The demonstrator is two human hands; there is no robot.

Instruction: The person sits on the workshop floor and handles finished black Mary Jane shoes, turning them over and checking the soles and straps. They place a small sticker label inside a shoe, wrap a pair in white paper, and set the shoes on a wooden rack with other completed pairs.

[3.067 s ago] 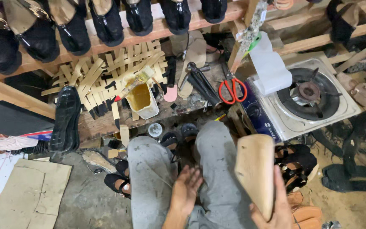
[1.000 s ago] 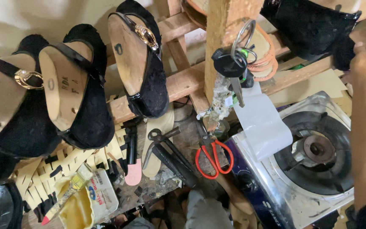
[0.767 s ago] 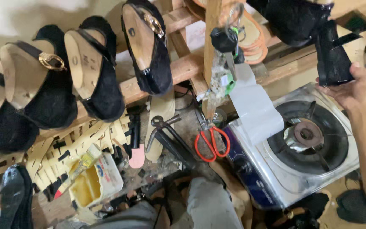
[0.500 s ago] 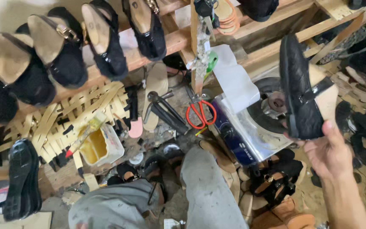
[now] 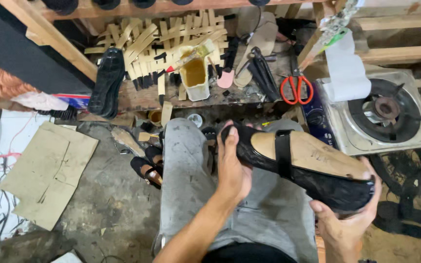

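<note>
I hold a black shoe upper stretched over a pale wooden last (image 5: pixel 308 163) above my lap, sole side up, with a black strap across its middle. My left hand (image 5: pixel 232 168) grips the toe end at the left. My right hand (image 5: pixel 344 224) cups the heel end from below at the right. My legs in grey trousers (image 5: pixel 186 170) lie under the shoe.
A low wooden bench (image 5: pixel 137 95) ahead carries a yellowish glue tub (image 5: pixel 194 73) with a brush, red-handled scissors (image 5: pixel 294 87), pliers and cut strips. A single-burner gas stove (image 5: pixel 383 114) stands at the right. A black shoe (image 5: pixel 107 80) rests on the bench's left; cardboard sheets (image 5: pixel 49 170) lie on the floor.
My view dropped from the shoe rack down to my lap. My right hand brought the black lasted shoe down from the rack, and my left hand has taken hold of its toe.
</note>
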